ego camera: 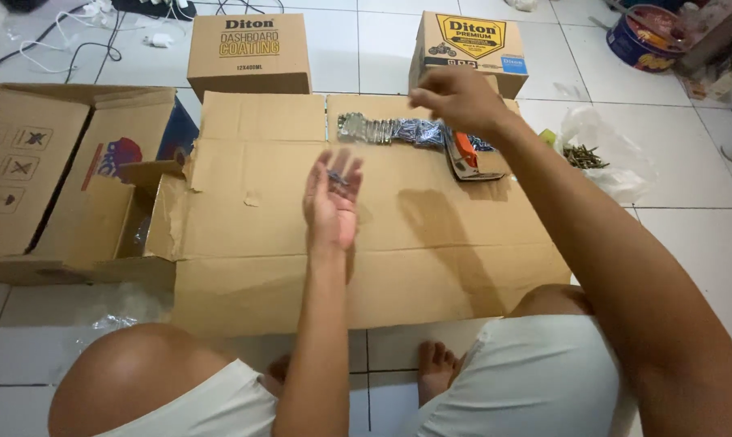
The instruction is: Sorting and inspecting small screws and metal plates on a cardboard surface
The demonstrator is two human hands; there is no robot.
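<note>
Screws (336,179) in open left hand (332,204), right hand (457,99) above screw row (390,130)

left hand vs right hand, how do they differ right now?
The left hand lies palm up, open, with small dark metal pieces in it, low over the flattened cardboard. The right hand is palm down, fingers curled, farther out above the row of packets. Both are bare.

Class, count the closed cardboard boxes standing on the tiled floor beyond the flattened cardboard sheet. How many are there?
2: a plain brown box at upper left of the flattened sheet, and a yellow-labelled box at upper right, behind the right hand. Others may lie out of frame.
</note>
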